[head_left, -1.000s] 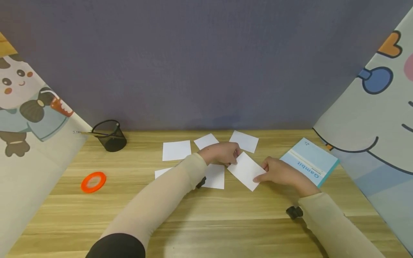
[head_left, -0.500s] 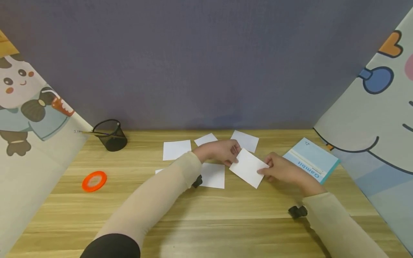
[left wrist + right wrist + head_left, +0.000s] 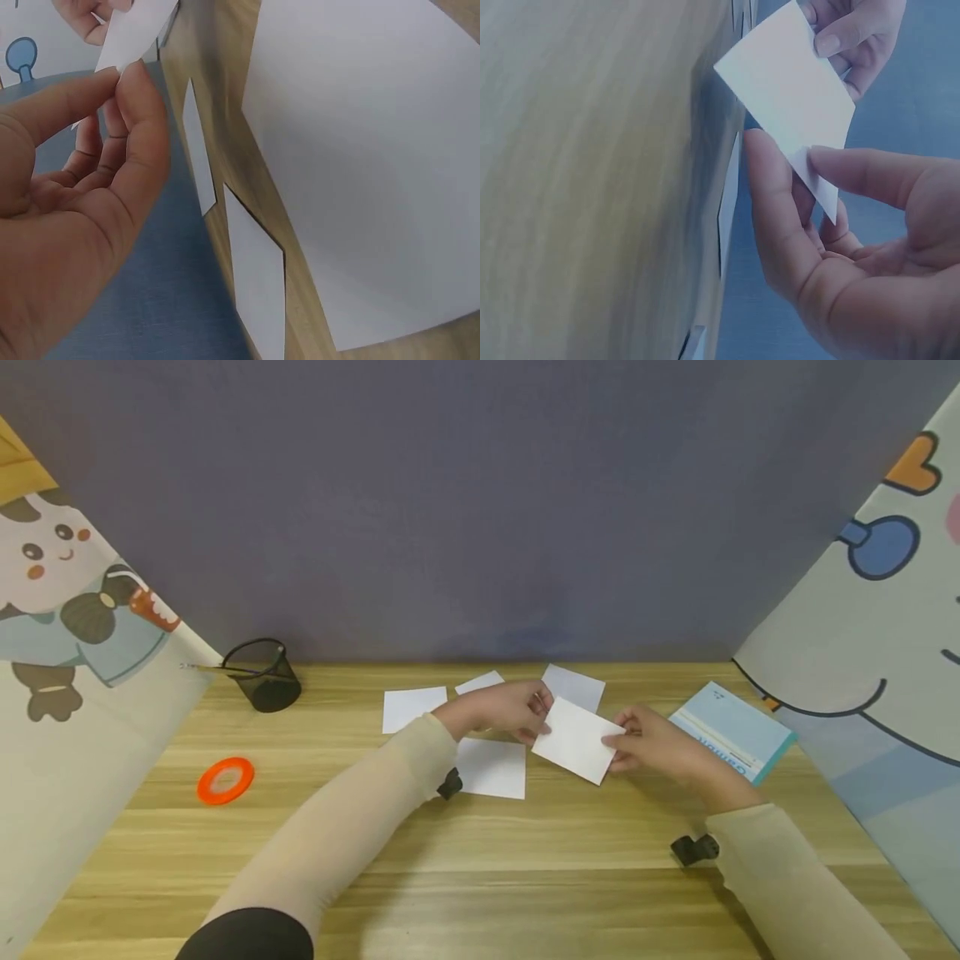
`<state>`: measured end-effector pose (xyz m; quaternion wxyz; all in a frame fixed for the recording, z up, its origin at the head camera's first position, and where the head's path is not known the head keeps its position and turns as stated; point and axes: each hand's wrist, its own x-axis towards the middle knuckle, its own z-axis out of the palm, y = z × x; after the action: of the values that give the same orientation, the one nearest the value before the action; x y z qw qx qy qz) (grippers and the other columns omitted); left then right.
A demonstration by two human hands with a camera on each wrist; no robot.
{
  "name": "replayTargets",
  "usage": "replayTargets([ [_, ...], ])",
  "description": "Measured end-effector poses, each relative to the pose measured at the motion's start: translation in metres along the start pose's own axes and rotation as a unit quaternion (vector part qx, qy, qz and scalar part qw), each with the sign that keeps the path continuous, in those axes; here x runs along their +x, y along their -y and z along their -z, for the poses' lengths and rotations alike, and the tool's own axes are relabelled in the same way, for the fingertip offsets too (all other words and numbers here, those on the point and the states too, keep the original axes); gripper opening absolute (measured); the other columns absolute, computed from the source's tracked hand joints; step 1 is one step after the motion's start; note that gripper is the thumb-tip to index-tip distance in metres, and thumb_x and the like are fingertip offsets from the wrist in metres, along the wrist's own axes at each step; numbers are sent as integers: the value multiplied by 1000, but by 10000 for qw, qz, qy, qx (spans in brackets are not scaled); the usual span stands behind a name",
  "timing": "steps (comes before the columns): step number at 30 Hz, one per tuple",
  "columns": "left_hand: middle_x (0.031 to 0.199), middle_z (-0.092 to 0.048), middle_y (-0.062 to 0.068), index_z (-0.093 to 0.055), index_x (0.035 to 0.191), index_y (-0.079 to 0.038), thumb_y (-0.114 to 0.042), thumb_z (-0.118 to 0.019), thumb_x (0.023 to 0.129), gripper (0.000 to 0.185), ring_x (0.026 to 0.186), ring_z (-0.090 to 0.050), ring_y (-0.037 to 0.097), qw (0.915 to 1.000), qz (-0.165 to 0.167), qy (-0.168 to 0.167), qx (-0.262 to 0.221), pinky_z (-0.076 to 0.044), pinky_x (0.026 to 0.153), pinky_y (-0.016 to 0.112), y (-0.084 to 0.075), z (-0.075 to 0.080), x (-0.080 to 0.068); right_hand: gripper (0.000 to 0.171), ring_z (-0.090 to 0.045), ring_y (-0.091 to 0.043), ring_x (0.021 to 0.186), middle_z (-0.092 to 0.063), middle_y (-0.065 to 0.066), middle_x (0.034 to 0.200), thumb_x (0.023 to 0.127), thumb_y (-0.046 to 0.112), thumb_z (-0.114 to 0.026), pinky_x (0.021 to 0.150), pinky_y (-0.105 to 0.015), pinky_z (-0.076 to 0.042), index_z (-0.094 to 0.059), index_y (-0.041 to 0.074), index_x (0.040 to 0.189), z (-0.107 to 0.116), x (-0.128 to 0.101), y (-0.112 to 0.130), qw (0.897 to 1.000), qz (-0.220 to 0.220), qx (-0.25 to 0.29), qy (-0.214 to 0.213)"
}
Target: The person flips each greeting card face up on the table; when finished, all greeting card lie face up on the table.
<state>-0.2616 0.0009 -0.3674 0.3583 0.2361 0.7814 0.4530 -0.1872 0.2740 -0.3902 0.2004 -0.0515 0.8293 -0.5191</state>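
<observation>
A small white paper sheet [image 3: 576,739] is held up over the wooden table between both hands. My left hand [image 3: 508,708] pinches its left edge between thumb and forefinger, which the left wrist view shows closely. At the opposite edge my right hand [image 3: 651,743] pinches the sheet, its thumb [image 3: 855,169] on the face and the other fingers behind. More white sheets lie flat on the table: one [image 3: 491,768] below the left hand, one [image 3: 414,708] left of the forearm, one [image 3: 480,682] behind the hand and one [image 3: 576,683] behind the held sheet.
On the right lies a light blue box [image 3: 731,731] printed "Gambit". An orange tape roll [image 3: 226,780] rests on the left. A black mesh pen cup [image 3: 272,681] with a pencil stands at the back left. A dark panel [image 3: 480,510] rises behind the wooden table [image 3: 480,877].
Both hands have lifted the held sheet slightly, away from me, and turned it a little, so its edges lie flatter across the view. The grip stays on both edges.
</observation>
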Motion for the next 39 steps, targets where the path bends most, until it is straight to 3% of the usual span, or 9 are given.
replayTargets([
  [5, 105, -52, 8, -47, 124, -6, -1, -67, 102, 30, 89, -62, 19, 9999, -141, -23, -55, -64, 83, 31, -1, 2, -4, 45, -74, -24, 94, -51, -33, 127, 109, 6, -57, 89, -38, -67, -29, -14, 138, -1, -4, 7, 9997, 204, -17, -126],
  [13, 109, -53, 8, -48, 121, -6, -1, -67, 101, 28, 88, -62, 18, 9979, -582, -265, 104, -63, 80, 29, 0, 3, -8, 45, -72, -28, 95, -49, -30, 128, 110, 10, -57, 89, -43, -68, -30, -8, 142, -3, -8, 15, 9973, 486, -228, -499],
  [18, 116, -53, 8, -48, 122, -7, -2, -68, 101, 30, 96, -63, 17, 9962, -728, -432, 200, -65, 90, 38, 0, 3, -9, 45, -72, -31, 98, -48, -28, 130, 111, 16, -58, 89, -44, -67, -33, -5, 142, -3, -12, 20, 9944, 547, -495, -752],
  [26, 121, -56, 7, -50, 122, -10, -8, -69, 102, 28, 114, -64, 20, 9913, -959, -660, 610, -60, 86, 25, 0, 4, -10, 42, -70, -35, 108, -51, -30, 131, 111, 15, -57, 91, -41, -66, -35, -6, 140, -3, -11, 22, 9895, 697, -785, -997],
  [33, 123, -61, 8, -51, 120, -11, -10, -70, 102, 27, 121, -65, 24, 9853, -1143, -877, 920, -58, 91, 28, 0, 3, -12, 40, -67, -42, 113, -53, -28, 128, 110, 12, -57, 91, -39, -66, -38, -9, 139, -4, -9, 24, 9862, 728, -836, -1233],
  [39, 121, -62, 5, -51, 117, -13, -12, -68, 105, 21, 117, -66, 19, 9771, -1295, -955, 1394, -57, 98, 30, 1, 0, -15, 42, -68, -40, 113, -53, -26, 128, 112, 19, -57, 88, -34, -66, -43, -8, 140, -3, -9, 24, 9856, 693, -871, -1274],
])
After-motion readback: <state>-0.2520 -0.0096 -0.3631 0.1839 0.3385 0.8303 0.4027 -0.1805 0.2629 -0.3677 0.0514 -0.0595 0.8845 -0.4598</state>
